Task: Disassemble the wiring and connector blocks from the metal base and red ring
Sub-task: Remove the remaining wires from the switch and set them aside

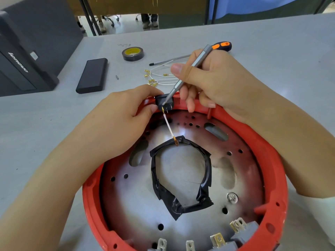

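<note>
A red ring (272,153) surrounds a round metal base (130,192) with many holes and a black-taped central opening (206,167). At the ring's far edge my left hand (116,124) pinches a small black connector block (164,102). My right hand (212,82) holds a slim grey screwdriver (188,73) like a pen, its tip on the block's terminals. One white wire (168,126) runs from the block to a gold ring terminal (175,141) lying at the tape. Grey connector blocks with metal tabs (237,230) sit along the ring's near edge.
Loose white wires with gold terminals (155,78) lie behind the ring. Further back are an orange-and-black screwdriver (220,45), a roll of tape (133,53), a flat black case (92,75), a small bit (117,77) and a black computer tower (27,51) at left.
</note>
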The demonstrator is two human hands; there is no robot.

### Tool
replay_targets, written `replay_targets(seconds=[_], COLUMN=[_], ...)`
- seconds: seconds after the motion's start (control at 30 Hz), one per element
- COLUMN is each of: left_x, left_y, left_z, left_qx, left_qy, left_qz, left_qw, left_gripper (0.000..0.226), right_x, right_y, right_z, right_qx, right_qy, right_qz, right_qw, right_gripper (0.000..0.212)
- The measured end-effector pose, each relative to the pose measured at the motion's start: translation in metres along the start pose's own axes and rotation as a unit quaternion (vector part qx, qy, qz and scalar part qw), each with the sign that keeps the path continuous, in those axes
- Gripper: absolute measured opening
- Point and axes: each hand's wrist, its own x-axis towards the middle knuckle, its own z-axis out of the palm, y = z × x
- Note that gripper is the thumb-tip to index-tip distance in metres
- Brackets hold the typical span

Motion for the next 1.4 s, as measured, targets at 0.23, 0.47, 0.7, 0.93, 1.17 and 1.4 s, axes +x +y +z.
replay_targets(seconds=[0.23, 0.47, 0.7, 0.93, 1.17, 1.4], left_x=[-0.0003, -0.0001, -0.0002, 0.0003, 0.0007, 0.0005], left_y=[-0.0007, -0.0006, -0.0007, -0.001, -0.0008, -0.001], left_z=[0.0, -0.0009, -0.0008, -0.0014, -0.0012, -0.0012], left_qx=[0.002, -0.007, -0.009, -0.005, -0.002, -0.006], left_qy=[-0.001, -0.004, -0.004, -0.003, -0.002, -0.003], left_qz=[-0.002, -0.004, 0.002, 0.002, 0.002, 0.0], left_qw=[1.0, 1.0, 1.0, 1.0, 1.0, 1.0], left_gripper=[0.027, 0.026, 0.025, 0.026, 0.025, 0.026], right_x=[0.0, 0.0013, 0.0028, -0.0015, -0.0007, 0.0012], right_y=[-0.0005, -0.0005, 0.0002, -0.0013, -0.0009, -0.0007], right_z=[0.0013, -0.0006, -0.0019, -0.0016, 0.0017, -0.0002], right_qx=[-0.008, -0.001, -0.01, 0.021, -0.01, -0.003], right_qy=[-0.018, -0.04, -0.046, -0.012, -0.014, -0.035], right_qz=[-0.001, 0.002, 0.007, -0.003, -0.004, -0.002], right_qw=[1.0, 0.999, 0.999, 1.0, 1.0, 0.999], right_gripper=[0.029, 0.035, 0.037, 0.03, 0.028, 0.033])
